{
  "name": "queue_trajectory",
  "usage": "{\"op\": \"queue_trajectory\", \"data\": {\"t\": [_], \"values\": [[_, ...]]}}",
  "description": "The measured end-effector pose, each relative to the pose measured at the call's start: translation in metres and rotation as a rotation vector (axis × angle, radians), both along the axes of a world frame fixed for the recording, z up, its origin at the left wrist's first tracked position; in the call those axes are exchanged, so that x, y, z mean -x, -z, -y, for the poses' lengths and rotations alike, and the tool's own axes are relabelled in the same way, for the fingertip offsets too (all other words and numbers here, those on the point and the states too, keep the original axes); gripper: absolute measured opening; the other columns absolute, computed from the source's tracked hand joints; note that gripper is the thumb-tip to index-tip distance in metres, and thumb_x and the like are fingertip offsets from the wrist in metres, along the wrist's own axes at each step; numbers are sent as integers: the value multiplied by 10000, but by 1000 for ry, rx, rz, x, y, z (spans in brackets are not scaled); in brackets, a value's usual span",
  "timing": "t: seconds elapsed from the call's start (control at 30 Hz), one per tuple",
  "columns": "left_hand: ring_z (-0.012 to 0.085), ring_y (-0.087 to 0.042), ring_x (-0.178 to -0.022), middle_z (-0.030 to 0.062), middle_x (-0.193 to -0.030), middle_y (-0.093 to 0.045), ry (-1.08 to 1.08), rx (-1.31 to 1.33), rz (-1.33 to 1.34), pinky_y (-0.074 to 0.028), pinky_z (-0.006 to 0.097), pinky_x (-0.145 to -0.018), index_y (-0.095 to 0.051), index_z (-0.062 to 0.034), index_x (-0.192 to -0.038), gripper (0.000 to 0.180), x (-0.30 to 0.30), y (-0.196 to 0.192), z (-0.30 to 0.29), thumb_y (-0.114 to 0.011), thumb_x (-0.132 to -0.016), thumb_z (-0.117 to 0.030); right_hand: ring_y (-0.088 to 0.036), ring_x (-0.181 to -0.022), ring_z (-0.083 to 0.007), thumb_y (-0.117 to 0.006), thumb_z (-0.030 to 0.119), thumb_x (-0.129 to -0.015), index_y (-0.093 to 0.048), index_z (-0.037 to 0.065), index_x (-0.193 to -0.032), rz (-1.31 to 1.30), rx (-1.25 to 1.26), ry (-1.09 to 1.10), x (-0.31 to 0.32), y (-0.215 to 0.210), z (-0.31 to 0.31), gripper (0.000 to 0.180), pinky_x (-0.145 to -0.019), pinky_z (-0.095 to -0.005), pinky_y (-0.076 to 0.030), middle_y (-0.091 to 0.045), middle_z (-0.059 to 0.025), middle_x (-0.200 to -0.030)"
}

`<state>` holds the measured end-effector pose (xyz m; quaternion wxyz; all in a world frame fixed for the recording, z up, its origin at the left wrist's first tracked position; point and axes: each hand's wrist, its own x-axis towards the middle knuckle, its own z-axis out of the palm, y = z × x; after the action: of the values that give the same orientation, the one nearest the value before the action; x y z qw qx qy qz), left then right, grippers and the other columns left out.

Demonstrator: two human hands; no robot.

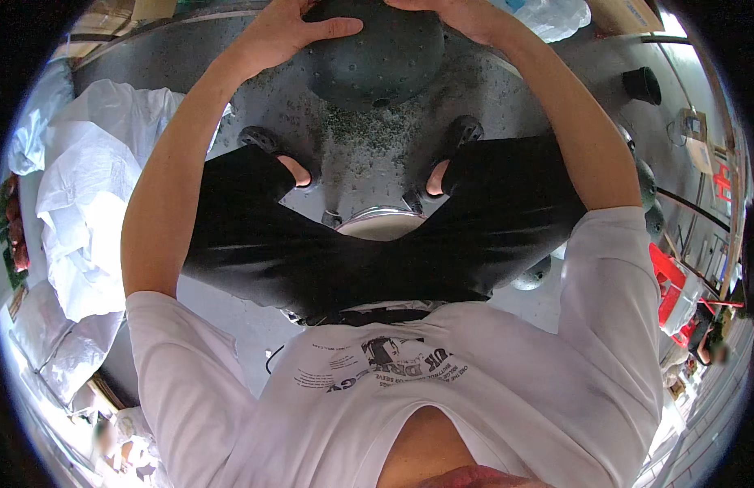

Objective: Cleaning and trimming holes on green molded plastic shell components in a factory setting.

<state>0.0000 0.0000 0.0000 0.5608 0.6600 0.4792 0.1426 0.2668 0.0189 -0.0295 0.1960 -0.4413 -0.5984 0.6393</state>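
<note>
So the ball (377,69) is a really dark greenish grey with darker dots speckled all over, and the floor (507,106) is plain grey with a dusting of green flecks. Trousers (352,272) are solid black, shoes (466,130) dark too, shirt (507,390) white with a black print. Off to the sides: whitish plastic bags (88,195), a black pot (642,85), a brown box (629,15).

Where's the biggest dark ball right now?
The biggest dark ball is at the top centre of the head view, between the left hand and the right hand, with green-flecked floor just below it in the picture.
</note>
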Motion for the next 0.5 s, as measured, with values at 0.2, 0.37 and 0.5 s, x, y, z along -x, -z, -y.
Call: {"op": "queue_trajectory", "data": {"t": [0.2, 0.37, 0.5], "values": [[253, -644, -1022, 155, -1131, -666, 17, -96, -68, -514, 360, -894, -578, 60, -1272, 666, -5, -7, 3, -821, -850, -395, -593, -700, -163, -737, 411, -928, -712, 17, -809, 81, -88, 89, 0, -9, 7, 412, -662, -352, -473, -647, -50, -766], [241, -644, -1016, 156, -1135, -668, -2, -76, -61, -513, 350, -892, -581, 62, -1268, 671, -5, -6, 3, -820, -847, -402, -598, -701, -172, -737, 414, -925, -713, 15, -825, 79, -75, 102, 1, -7, 5, 412, -675, -356, -469, -649, -51, -764], [233, -645, -1005, 151, -1122, -671, -3, -57, -7, -513, 344, -887, -585, 64, -1262, 668, -1, -4, 4, -820, -847, -403, -594, -677, -174, -739, 420, -922, -715, 18, -829, 59, -87, 143, 8, -11, 10, 413, -663, -360, -471, -649, -48, -759]]}}
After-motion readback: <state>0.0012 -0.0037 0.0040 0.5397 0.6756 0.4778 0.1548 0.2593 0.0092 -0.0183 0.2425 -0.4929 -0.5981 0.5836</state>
